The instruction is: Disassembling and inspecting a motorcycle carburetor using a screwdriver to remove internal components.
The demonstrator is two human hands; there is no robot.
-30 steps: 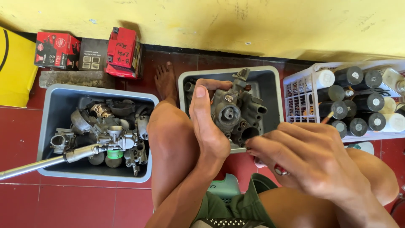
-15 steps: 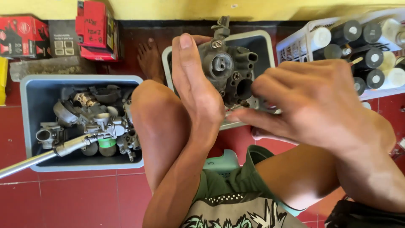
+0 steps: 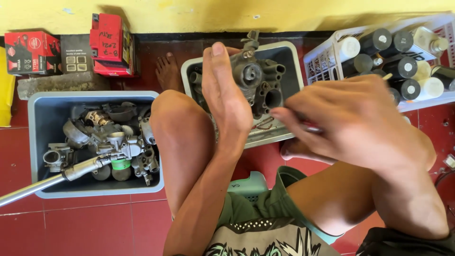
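Up over the middle grey tub (image 3: 296, 61), the left hand (image 3: 225, 97) has a metal carburetor (image 3: 256, 83) held upright, palm pressed to its near side, fingers straight up along the body and the grip clamped on it. Its round ports face the right and toward the camera, and a small lever sticks up at its top, just under the yellow wall. The right hand (image 3: 353, 121) sits just beside it, fingers bunched together around a thin tool with a reddish handle (image 3: 313, 127); the hand is blurred, so I cannot tell whether the tip touches the carburetor.

Both bare knees rise in the foreground, the left one between the two tubs, and a bare foot (image 3: 168, 71) rests on the red tiled floor (image 3: 95, 223) beyond it. The person sits on a pale green stool (image 3: 249, 182).

Off to the left, a second grey tub (image 3: 38, 118) is packed with more carburetors and metal parts (image 3: 109, 137), and a silvery metal pipe (image 3: 42, 182) reaches in over its near rim. Red boxes (image 3: 111, 45) stand along the wall behind it. To the right, a white plastic basket (image 3: 327, 59) holds spray cans (image 3: 398, 57) with black and white caps, well apart from the left tub.
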